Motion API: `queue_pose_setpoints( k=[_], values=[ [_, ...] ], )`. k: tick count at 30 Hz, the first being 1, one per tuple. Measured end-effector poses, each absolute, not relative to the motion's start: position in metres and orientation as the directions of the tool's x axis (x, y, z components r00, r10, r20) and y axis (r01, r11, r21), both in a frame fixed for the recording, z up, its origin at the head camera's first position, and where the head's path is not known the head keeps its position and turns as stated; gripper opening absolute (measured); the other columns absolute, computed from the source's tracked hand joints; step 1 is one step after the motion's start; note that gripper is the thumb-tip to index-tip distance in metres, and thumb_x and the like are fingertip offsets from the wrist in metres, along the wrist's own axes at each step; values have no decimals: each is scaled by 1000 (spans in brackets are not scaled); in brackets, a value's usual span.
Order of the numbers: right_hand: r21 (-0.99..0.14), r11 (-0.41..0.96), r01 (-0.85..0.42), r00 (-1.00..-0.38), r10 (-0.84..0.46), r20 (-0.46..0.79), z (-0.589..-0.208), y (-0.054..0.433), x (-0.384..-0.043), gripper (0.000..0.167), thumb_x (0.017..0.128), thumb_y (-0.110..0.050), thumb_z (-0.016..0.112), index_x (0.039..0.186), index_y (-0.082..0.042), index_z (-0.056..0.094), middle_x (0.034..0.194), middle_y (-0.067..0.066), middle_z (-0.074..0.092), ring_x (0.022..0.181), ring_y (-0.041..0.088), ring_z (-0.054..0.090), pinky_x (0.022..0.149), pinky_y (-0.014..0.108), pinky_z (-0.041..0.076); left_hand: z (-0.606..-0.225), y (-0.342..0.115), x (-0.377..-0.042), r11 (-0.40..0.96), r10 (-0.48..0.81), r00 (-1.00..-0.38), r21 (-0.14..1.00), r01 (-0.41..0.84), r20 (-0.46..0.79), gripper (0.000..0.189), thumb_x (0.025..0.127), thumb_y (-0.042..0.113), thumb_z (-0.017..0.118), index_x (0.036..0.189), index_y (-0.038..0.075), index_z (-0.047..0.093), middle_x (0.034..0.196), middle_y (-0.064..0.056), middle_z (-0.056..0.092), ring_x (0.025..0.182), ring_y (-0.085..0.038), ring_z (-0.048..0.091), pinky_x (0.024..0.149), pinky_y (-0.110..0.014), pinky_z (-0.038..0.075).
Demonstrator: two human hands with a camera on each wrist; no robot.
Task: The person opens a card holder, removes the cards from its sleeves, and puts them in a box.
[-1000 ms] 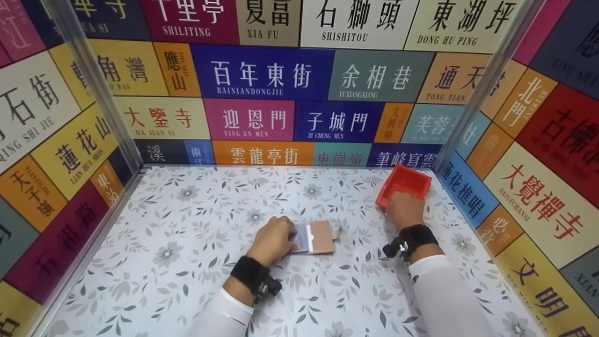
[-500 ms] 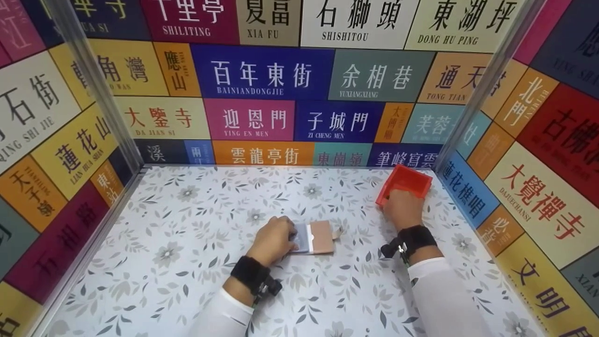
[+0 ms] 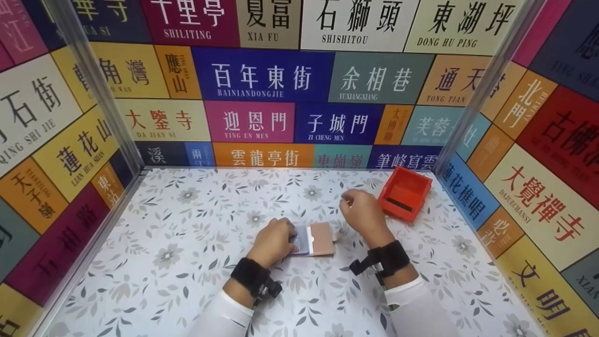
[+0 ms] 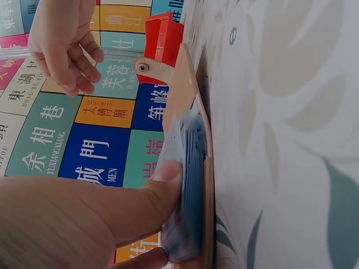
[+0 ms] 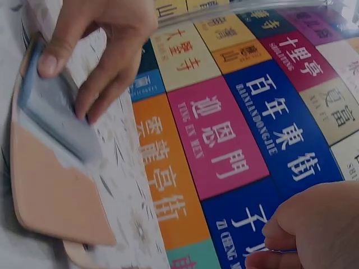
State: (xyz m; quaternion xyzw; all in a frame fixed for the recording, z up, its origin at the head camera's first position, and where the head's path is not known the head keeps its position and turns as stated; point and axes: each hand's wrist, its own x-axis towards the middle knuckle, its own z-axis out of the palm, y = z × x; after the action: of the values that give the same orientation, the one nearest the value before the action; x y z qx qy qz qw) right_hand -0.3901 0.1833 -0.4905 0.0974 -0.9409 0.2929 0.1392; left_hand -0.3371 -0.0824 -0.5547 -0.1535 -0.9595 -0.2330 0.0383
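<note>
A tan card holder [image 3: 322,239] with a snap strap lies unfolded on the patterned table, its stack of clear sleeves [image 4: 193,168] showing at the left. My left hand [image 3: 273,238] holds the sleeves, thumb on the top one and fingers at the far edge, as the right wrist view shows. To the right of the holder my right hand [image 3: 362,213] hovers with loosely curled fingers; nothing shows in it. Beside that hand sits a red open-topped box [image 3: 406,193] with a dark strip along its inside near the front.
Printed panels with large characters [image 3: 262,72] rise at the back and on both sides of the table [image 3: 187,281]. The red box is close to the back right corner. A camera is strapped to each wrist.
My right hand has come out of the red box and moved left towards the card holder. The left hand and the holder stay put.
</note>
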Motion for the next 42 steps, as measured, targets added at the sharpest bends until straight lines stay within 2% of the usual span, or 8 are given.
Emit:
queue_pose_setpoints(
  k=[4, 10, 16, 22, 26, 32, 37, 42],
  values=[
    [-532, 775, -341, -932, -205, 298, -497, 153, -373, 23, 103, -17, 74, 121, -6, 84, 112, 12, 85, 103, 30, 79, 94, 50, 66, -554, -82, -337, 860, 286, -948, 398, 319, 140, 27, 85, 25, 99, 108, 13, 89, 118, -4, 76, 108, -30, 67, 90, -47, 60],
    [-512, 741, -435, -900, -351, 256, -518, 128, -363, 20, 103, -13, 74, 116, -2, 84, 112, 14, 86, 107, 35, 82, 98, 52, 66, -553, -81, -336, 853, 280, -949, 415, 316, 147, 25, 84, 24, 99, 104, 13, 87, 114, -5, 75, 105, -29, 66, 88, -48, 59],
    [-483, 780, -398, -917, -351, 190, -541, 126, -363, 20, 101, -6, 72, 113, -1, 86, 110, 13, 86, 108, 33, 81, 100, 52, 65, -555, -81, -335, 837, 287, -946, 441, 324, 152, 27, 84, 22, 100, 104, 12, 87, 118, -6, 76, 108, -30, 67, 90, -48, 60],
    [-441, 785, -435, -900, -378, 216, -554, 130, -365, 13, 95, 2, 73, 87, -2, 82, 83, 10, 76, 79, 28, 69, 81, 51, 64, -554, -81, -334, 837, 285, -946, 440, 324, 155, 29, 83, 22, 100, 106, 10, 87, 121, -5, 77, 112, -31, 69, 93, -49, 61],
    [-422, 792, -442, -897, -384, 220, -560, 132, -364, 16, 92, 5, 72, 79, -2, 77, 73, 5, 64, 71, 23, 56, 73, 48, 59, -556, -82, -335, 837, 284, -946, 441, 325, 159, 29, 82, 22, 100, 105, 10, 87, 121, -5, 77, 112, -31, 69, 94, -49, 62],
    [-398, 805, -441, -897, -379, 228, -565, 133, -365, 23, 91, 4, 74, 71, -6, 70, 70, 1, 56, 67, 22, 51, 69, 47, 56, -558, -85, -336, 836, 321, -931, 411, 364, 172, 20, 85, 24, 98, 96, 12, 86, 119, -5, 74, 109, -30, 68, 92, -47, 61],
    [-382, 810, -446, -895, -385, 227, -565, 135, -366, 36, 85, 5, 75, 64, -16, 55, 67, -3, 48, 64, 20, 45, 62, 40, 46, -557, -88, -337, 828, 358, -920, 403, 391, 158, 14, 92, 24, 92, 99, 13, 86, 123, -6, 75, 113, -33, 70, 97, -49, 61],
    [-370, 802, -469, -882, -403, 243, -564, 136, -366, 31, 85, 6, 75, 65, -12, 61, 69, -3, 51, 64, 19, 46, 61, 38, 45, -555, -89, -339, 829, 372, -917, 393, 399, 145, 9, 99, 17, 85, 107, 13, 87, 123, -5, 77, 114, -33, 72, 99, -49, 62]
  ],
)
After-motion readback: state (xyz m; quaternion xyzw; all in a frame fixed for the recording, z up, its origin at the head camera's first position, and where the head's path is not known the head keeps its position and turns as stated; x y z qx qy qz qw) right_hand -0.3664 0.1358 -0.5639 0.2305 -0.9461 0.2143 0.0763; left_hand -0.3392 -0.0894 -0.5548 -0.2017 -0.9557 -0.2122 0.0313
